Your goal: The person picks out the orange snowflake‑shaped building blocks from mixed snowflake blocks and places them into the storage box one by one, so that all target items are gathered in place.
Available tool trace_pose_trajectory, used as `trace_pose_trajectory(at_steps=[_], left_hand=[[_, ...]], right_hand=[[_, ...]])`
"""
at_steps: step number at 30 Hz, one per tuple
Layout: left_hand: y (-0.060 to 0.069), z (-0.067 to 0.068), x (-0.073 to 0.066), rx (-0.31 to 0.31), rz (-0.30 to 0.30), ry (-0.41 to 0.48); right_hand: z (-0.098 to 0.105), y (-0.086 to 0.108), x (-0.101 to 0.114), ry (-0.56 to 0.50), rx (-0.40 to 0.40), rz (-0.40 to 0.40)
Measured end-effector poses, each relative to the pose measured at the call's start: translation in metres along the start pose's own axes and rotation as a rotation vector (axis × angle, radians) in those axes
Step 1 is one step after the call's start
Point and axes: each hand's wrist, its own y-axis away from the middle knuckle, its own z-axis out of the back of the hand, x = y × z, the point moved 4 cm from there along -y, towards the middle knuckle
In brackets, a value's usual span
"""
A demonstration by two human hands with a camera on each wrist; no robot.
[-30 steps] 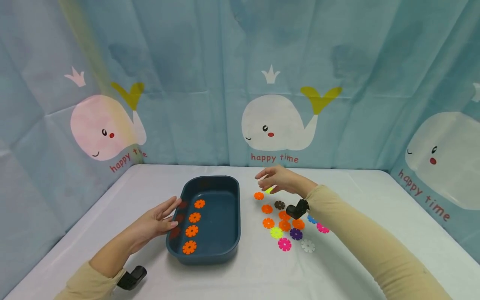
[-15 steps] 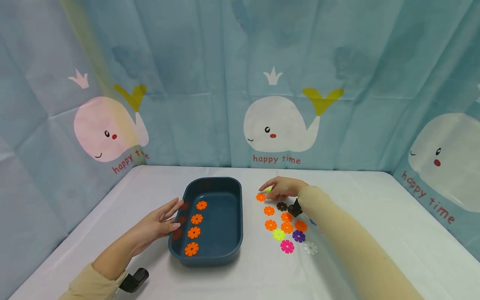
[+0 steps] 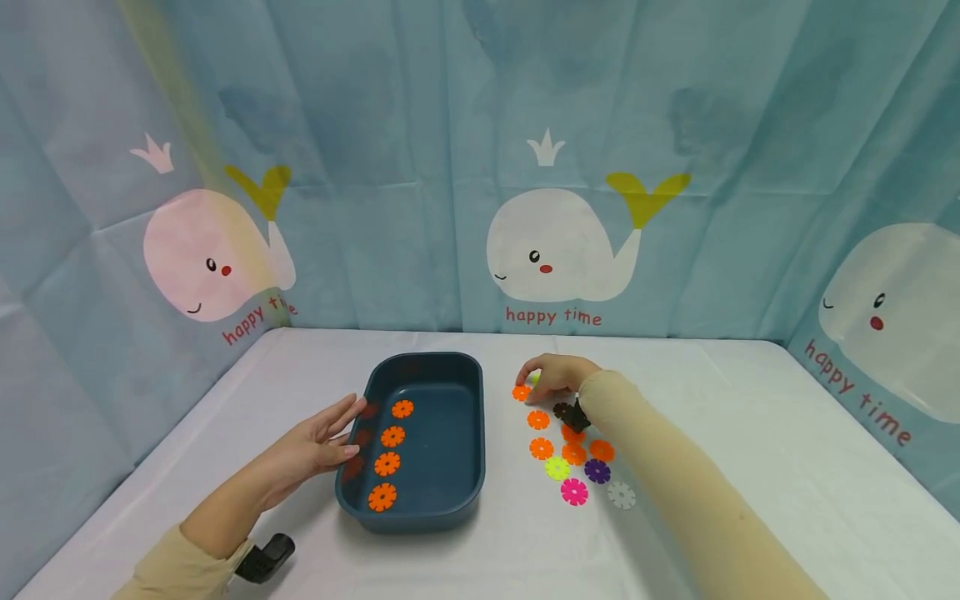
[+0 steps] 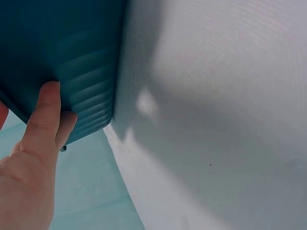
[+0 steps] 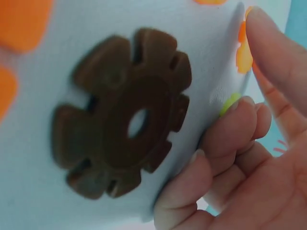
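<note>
Where the tray rim (image 3: pixel 483 433) faces loose discs (image 3: pixel 542 455), bare tablecloth (image 3: pixel 508 500) intervenes.

You're at a curtained-off tabletop booth here! Pale-blue fabric (image 3: pixel 375 125) printed with cartoon whales (image 3: pixel 570 250) backs and flanks your white cloth-covered table (image 3: pixel 735 408).

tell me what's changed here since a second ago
The right grip has come down to the farthest orange disc, fingertips now at its edge; whether they hold it is unclear. The right sleeve has shifted left, hiding a blue disc and a pink one. The left grip stays at the left rim of the tray, and the four orange discs inside lie as before.
</note>
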Motion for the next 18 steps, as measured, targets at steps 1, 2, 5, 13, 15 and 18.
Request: trace_pose_trajectory(at_steps=[1, 2, 5, 13, 15, 18], left_hand=[[0.0001, 0.0002, -0.0003, -0.001, 0.0, 0.0], [0.0005, -0.0001, -0.0007, -0.001, 0.001, 0.001], [0.0013, -0.0007, -0.0017, 0.0, 0.0, 0.006], [0.0014, -0.0002, -0.0012, 0.006, -0.003, 0.005], [0.0014, -0.0003, -0.0007, 0.004, -0.001, 0.003], [0.001, -0.0006, -0.0003, 0.0, 0.0, 0.0]], right_hand=[[-0.0001, -0.0003, 0.0006, -0.002, 0.002, 0.002], [-0.0001, -0.0009, 0.001, 0.0, 0.006, 0.002], [-0.0001, -0.0001, 0.0029, 0.015, 0.011, 0.017], [-0.0031, -0.0006, 0.0027, 0.009, -0.024, 0.031], [-0.004, -0.0015, 0.0023, 0.009, -0.034, 0.038], [-0.0042, -0.0021, 0.0018, 0.035, -0.038, 0.051]])
